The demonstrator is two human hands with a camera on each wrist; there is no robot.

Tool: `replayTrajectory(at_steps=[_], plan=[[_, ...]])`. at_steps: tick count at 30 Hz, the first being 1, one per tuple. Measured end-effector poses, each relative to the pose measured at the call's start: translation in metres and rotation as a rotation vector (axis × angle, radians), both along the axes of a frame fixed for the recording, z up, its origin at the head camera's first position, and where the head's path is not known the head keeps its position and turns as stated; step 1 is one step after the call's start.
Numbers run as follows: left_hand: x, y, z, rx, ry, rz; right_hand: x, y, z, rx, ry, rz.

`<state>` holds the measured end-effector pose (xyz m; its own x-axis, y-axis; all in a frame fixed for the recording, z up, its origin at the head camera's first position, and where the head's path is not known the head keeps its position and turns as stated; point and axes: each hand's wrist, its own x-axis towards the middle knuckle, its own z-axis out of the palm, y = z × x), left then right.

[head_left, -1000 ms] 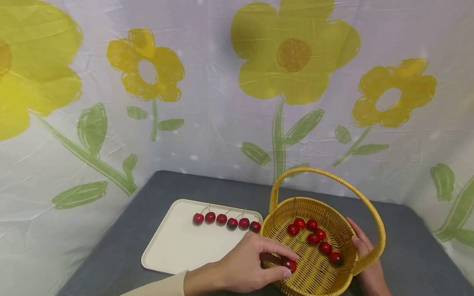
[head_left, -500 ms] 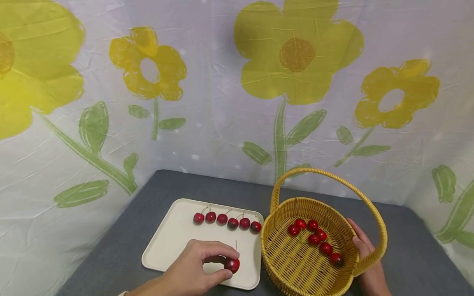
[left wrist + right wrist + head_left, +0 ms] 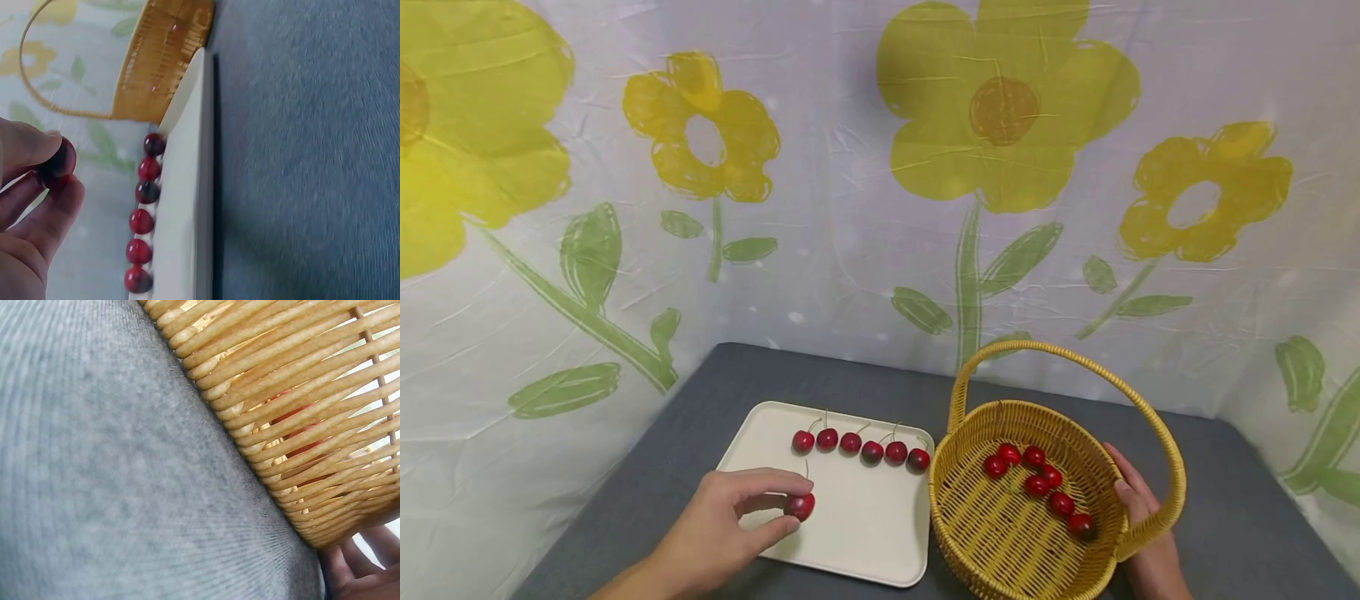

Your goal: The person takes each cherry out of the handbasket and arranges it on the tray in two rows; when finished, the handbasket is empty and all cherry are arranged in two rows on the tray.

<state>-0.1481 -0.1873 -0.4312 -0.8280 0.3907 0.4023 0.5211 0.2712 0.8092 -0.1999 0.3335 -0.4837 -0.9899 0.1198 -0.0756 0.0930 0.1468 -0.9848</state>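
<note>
My left hand (image 3: pixel 722 517) pinches a dark red cherry (image 3: pixel 801 506) between thumb and fingertips, above the left part of the white tray (image 3: pixel 857 542). The cherry's thin stem points up. A row of several cherries (image 3: pixel 850 443) lies along the tray's far side; the left wrist view shows the row (image 3: pixel 141 221) beyond the held cherry (image 3: pixel 60 159). At the right side of the yellow wicker basket (image 3: pixel 951 533), my right hand (image 3: pixel 1146 533) holds its wall beneath the handle, thumb near the rim. Part of that hand is hidden behind the basket. Several red cherries (image 3: pixel 1037 485) lie inside.
The basket's tall arched handle (image 3: pixel 1067 354) rises above its opening. Tray and basket stand side by side on a dark grey cloth surface (image 3: pixel 662 467). A pale curtain with yellow flowers (image 3: pixel 850 208) hangs behind and at the sides.
My left hand has carried the cherry leftward, from over the basket across to the left part of the tray. The right hand and basket stay nearly in place.
</note>
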Motion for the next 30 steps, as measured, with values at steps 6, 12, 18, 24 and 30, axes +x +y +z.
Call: replayTrajectory(at_steps=[6, 12, 18, 24, 30], plan=[[-0.009, -0.02, 0.005, -0.013, 0.049, 0.11, -0.001, -0.003, 0.004, -0.041, -0.024, -0.012], [-0.024, -0.039, 0.008, -0.011, 0.036, 0.174, -0.001, -0.003, 0.004, -0.023, -0.008, -0.012], [-0.041, -0.05, 0.011, -0.057, 0.053, 0.2, -0.002, -0.005, 0.004, -0.028, -0.013, -0.019], [-0.061, -0.055, 0.016, -0.102, 0.019, 0.229, 0.0, -0.002, 0.001, -0.003, 0.015, -0.012], [-0.081, -0.057, 0.013, -0.15, -0.051, 0.238, 0.004, 0.004, -0.004, -0.032, 0.068, 0.03]])
